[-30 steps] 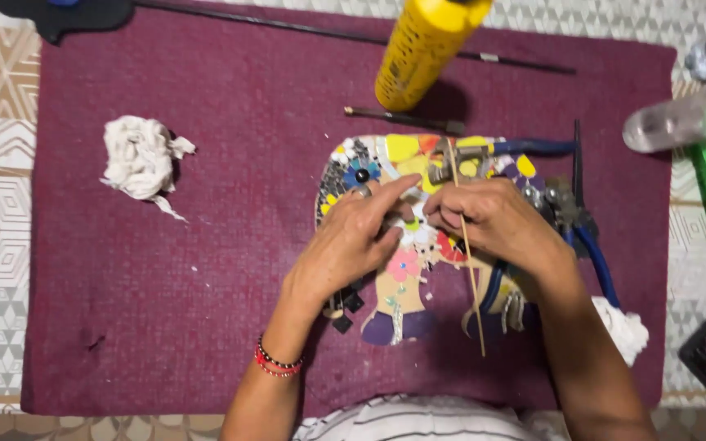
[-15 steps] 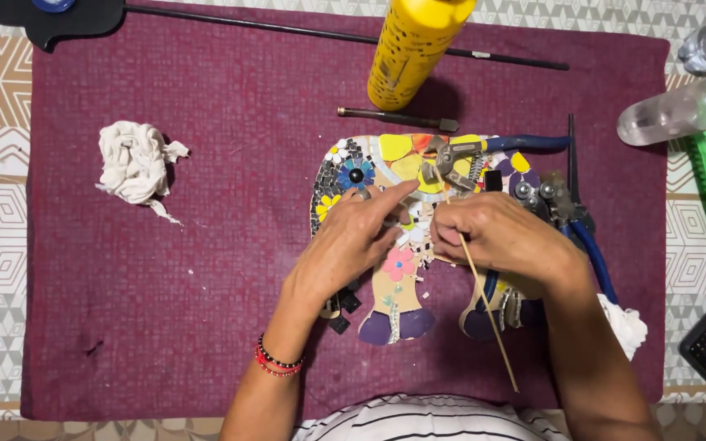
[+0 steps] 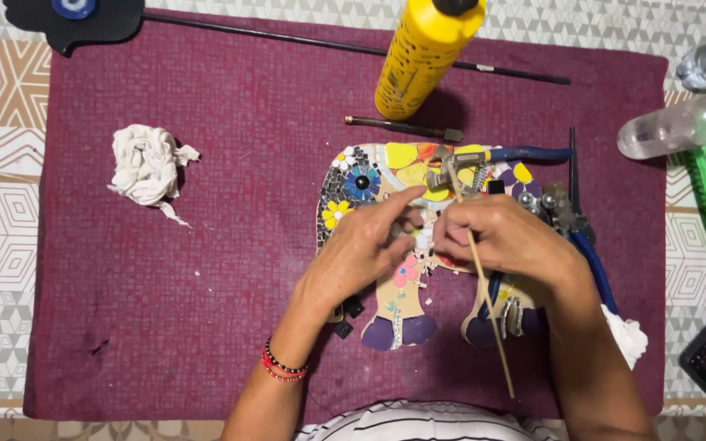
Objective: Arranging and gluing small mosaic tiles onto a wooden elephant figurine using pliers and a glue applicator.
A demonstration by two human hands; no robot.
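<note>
Elephant-shaped mosaic board (image 3: 406, 314), a flat wooden cut-out partly covered with small glossy tiles, was laid near the middle of a maroon felt mat (image 3: 206, 286). Yellow petal tiles, a blue flower with a dark centre and a black-and-white checkered patch were seen on its upper part; a pink flower sat lower down, and 2 purple feet showed at the bottom edge, with bare tan wood between them. Loose white chips were scattered over the centre.

The left hand (image 3: 361, 249) was held over the board, wrist ringed by a red and black bead bracelet (image 3: 282, 365), its fingers curled and pinched together on something small; what was pinched could not be made out. The right hand (image 3: 508, 237) was bent toward it, fingertips almost meeting those of the left, and a thin wooden stick (image 3: 484, 294) was gripped in it, slanting down toward the body.

Blue-handled metal nippers (image 3: 574, 220) rested on the right side of the board. A yellow plastic bottle (image 3: 422, 57) stood above it, with a short dark metal tool (image 3: 402, 128) lying between. A crumpled white cloth (image 3: 147, 166) lay well apart on the left.
</note>
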